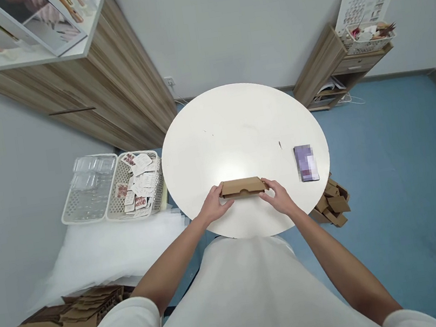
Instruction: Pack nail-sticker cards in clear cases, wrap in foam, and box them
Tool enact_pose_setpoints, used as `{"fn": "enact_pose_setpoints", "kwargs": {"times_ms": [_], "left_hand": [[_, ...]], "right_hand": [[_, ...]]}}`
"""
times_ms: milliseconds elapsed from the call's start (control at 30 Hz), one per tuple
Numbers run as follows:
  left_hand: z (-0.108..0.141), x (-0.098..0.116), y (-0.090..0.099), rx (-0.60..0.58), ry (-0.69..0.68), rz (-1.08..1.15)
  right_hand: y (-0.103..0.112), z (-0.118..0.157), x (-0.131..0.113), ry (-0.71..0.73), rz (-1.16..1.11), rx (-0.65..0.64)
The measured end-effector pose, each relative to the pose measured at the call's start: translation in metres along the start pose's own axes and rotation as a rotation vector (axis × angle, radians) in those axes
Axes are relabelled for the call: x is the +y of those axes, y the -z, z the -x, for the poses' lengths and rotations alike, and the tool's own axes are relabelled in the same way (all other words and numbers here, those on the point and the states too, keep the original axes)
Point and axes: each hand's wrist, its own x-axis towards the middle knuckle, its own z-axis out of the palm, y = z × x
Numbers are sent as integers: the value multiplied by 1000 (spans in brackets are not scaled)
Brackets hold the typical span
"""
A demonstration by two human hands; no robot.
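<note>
Sitting farthest left, baskets (119, 174): 2, white; the left one bore clear plastic cases (89, 172), the right one printed cards (142, 162).
Left hand (213, 206): 1, thumb and fingers closed narrowly on the left end of the box (241, 184).
Box: 1, brown cardboard, long and slim, with 1 half-round notch mid-front and a dark slit below; it was at the near side of 1 white table (235, 112).
Right hand (279, 199): 1, holding the box's right end, grip likewise narrow.
Phone (306, 163): 1, purple, pixelated, on the table.
</note>
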Motion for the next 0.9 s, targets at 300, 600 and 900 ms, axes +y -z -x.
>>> {"fn": "enact_pose_setpoints", "kwargs": {"times_ms": [300,600,900], "left_hand": [[-19,-3,-2,-49,106,1],[-25,11,2,-32,166,-141],[-21,3,1,-21,87,-117]], "right_hand": [[9,-14,-13,-93,80,-74],[19,-27,-29,-216,42,-56],[21,-27,-30,-320,-154,-105]]}}
